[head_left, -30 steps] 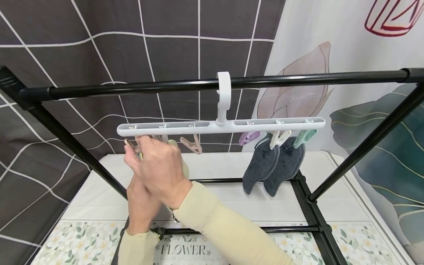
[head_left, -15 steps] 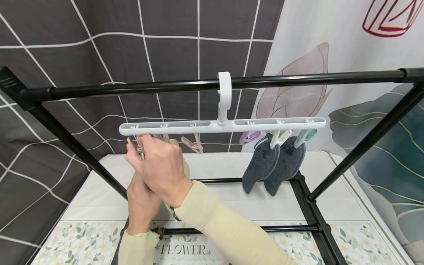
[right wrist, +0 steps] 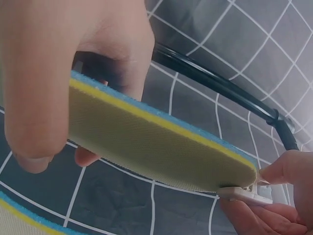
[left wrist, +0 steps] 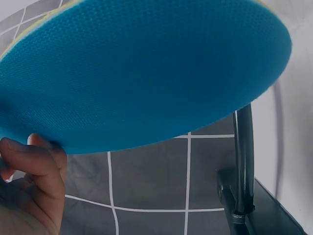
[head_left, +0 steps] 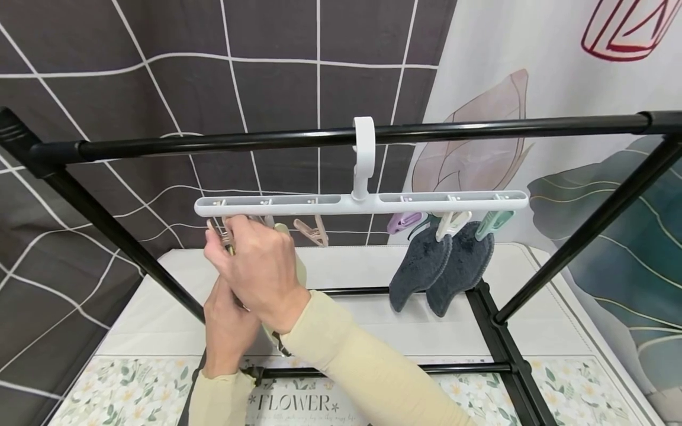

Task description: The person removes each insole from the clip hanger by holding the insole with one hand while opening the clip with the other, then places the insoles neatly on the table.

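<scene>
High in the left of the head view, both hands work under the left end of the white clip hanger (head_left: pixel 277 205). My right hand (head_left: pixel 261 272) pinches a pale clip (right wrist: pixel 249 197) at the far tip of an insole (right wrist: pixel 161 147). This insole has a blue mesh face, a yellow layer and a beige underside. Below, my left hand (head_left: pixel 229 331) grips the insole by its edge; its blue face fills the top of the left wrist view. A second, similar insole (head_left: pixel 301 269) hangs just right of my right hand, partly hidden.
Black rack rail (head_left: pixel 229 142) carries the hanger by its hook. Two fuzzy dark grey insoles (head_left: pixel 418 269) hang at right from white (head_left: pixel 453 223) and green clips (head_left: pixel 494 223). Purple (head_left: pixel 403 222) and pink clips (head_left: pixel 314 231) hang between. A floral-edged tabletop (head_left: pixel 346 325) lies below.
The hanger has shifted slightly to the right, and both hands have barely moved with it. The clip at the right hand's thumb shows a little more.
</scene>
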{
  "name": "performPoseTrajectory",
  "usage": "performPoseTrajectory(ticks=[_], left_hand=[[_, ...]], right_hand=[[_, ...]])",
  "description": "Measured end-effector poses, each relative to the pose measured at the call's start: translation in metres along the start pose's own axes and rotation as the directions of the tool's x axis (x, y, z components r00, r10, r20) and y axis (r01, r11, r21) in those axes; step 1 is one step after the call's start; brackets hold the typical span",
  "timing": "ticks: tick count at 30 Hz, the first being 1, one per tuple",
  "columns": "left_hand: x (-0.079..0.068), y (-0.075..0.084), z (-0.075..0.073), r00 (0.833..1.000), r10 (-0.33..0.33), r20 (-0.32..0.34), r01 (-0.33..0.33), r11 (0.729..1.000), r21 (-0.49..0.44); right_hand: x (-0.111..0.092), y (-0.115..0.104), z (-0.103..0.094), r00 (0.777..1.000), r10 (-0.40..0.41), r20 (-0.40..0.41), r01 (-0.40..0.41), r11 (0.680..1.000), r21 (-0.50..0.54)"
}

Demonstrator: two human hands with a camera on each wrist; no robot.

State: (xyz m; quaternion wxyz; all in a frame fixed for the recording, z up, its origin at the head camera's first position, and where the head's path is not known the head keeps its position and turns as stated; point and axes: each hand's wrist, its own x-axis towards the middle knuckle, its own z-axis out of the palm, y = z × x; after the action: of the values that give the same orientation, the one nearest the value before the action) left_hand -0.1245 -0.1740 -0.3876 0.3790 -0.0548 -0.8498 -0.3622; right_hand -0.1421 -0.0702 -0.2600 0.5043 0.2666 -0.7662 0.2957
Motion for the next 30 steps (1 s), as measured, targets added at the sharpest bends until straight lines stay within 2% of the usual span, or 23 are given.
performPoseTrajectory(ticks=[14, 22, 30], left_hand=[[0.0006, 0.0002, -0.0014, 1.0, 0.022, 0.018, -0.021, 1.0, -0.015], [-0.0014, 0.0004, 0.0015, 0.999, 0.027, 0.017, -0.028, 0.999, 0.032], [-0.0007, -0.0023, 0.0032, 1.0, 0.026, 0.014, -0.026, 0.999, 0.032]], right_hand=[[0.0022, 0.0009, -0.0006, 1.0, 0.02, 0.006, -0.02, 1.0, 0.014], [0.0048, 0.0054, -0.001, 1.0, 0.025, -0.012, -0.025, 1.0, 0.017], [0.0048, 0.008, -0.0019, 1.0, 0.03, -0.006, -0.03, 0.999, 0.018]])
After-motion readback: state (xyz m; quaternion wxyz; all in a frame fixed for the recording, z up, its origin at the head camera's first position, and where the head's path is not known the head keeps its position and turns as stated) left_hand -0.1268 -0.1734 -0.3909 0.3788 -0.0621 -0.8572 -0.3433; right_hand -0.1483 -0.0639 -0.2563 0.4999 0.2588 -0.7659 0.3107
